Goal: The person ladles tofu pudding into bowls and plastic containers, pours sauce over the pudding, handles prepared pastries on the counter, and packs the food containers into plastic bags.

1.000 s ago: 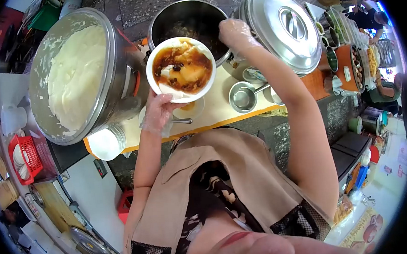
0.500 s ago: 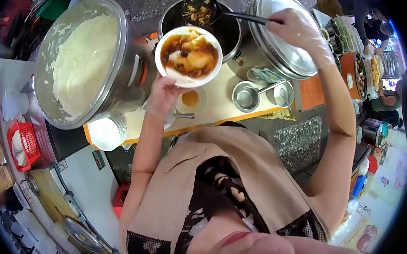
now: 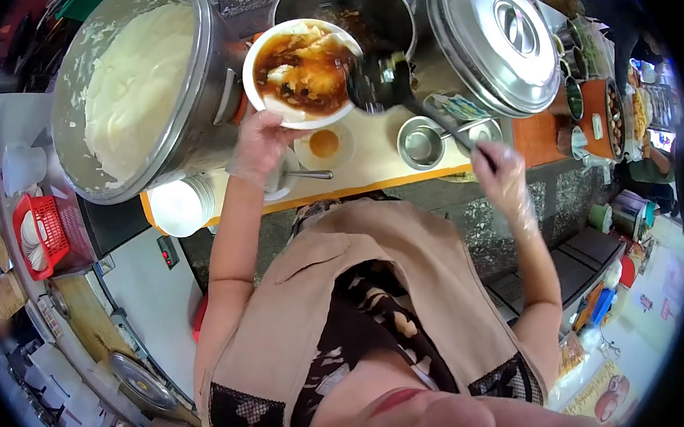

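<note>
My left hand (image 3: pixel 262 149), in a clear plastic glove, holds up a white bowl (image 3: pixel 300 73) by its lower rim. White pudding-like pieces in brown syrup fill the bowl. In my right hand (image 3: pixel 501 172), also gloved, is the handle of a black ladle (image 3: pixel 384 83). The ladle's head is blurred and overlaps the bowl's right edge; its contents are hard to make out. Behind the bowl stands an open steel pot (image 3: pixel 403 15) with dark liquid. A large steel vat (image 3: pixel 204 80) of smooth white food (image 3: pixel 139 85) is at the left.
A lidded steel pot (image 3: pixel 514 43) stands right of the open pot. On the counter are a small steel ladle (image 3: pixel 421 144), a plate stack (image 3: pixel 183 207) and a dish with brown liquid (image 3: pixel 324 144). At left is a red basket (image 3: pixel 52 234). People are at the far right.
My right hand has come down and toward me, bringing the ladle from above the open pot to the bowl's right edge. The bowl has shifted slightly up and left in view.
</note>
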A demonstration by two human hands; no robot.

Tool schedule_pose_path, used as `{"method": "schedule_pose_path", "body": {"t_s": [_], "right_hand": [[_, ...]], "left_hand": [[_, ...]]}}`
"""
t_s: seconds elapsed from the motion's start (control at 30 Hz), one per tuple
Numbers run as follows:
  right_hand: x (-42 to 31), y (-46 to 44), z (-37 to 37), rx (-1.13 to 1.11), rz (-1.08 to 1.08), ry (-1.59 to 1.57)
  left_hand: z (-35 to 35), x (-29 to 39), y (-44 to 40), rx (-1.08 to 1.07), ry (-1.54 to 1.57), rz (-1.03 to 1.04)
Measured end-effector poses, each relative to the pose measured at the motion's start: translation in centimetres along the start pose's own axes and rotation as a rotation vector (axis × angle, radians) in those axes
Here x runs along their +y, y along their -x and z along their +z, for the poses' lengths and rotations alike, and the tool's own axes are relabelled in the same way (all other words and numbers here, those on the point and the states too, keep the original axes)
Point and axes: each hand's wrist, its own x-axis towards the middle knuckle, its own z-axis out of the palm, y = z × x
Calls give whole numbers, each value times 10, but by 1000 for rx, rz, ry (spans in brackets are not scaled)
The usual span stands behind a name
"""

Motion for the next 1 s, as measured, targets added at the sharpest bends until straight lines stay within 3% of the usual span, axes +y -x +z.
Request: {"method": "schedule_pose_path", "body": {"t_s": [0.03,0.1,0.23,0.4,0.43,0.47,0.5,0.57,0.6,0.67,0.7,0.83,0.93,1.0], "right_hand": [[9,17,9,-29,73,-51],[37,43,38,-35,-61,50],[100,57,144,-270,-35,280],[148,21,267,-661,190,260],[156,16,281,-702,126,264],[164,20,290,-556,85,170],[166,18,301,-652,154,151],[177,28,289,-502,20,111],[184,40,262,-481,52,120],[187,66,196,-161,-122,-59],[210,84,176,-219,-112,-167],[274,191,66,40,191,-217],[341,281,22,108,483,-197],[373,332,-4,190,660,-239]], "left_hand": [[-4,3,-1,1,11,-29],[-6,10,-1,-8,-7,-27],[11,20,9,-25,-123,-2],[43,5,32,27,-194,-50],[60,-5,38,46,-164,-40],[70,-15,42,40,-223,-71],[81,-22,47,-9,-214,-110],[114,-55,54,-44,-236,-122],[131,-73,57,-66,-236,-146],[161,-114,60,-89,-220,-192],[174,-136,60,-100,-222,-200],[238,-224,54,-67,-87,-301],[268,-281,25,-289,-61,-426],[293,-322,2,-318,-50,-450]]}}
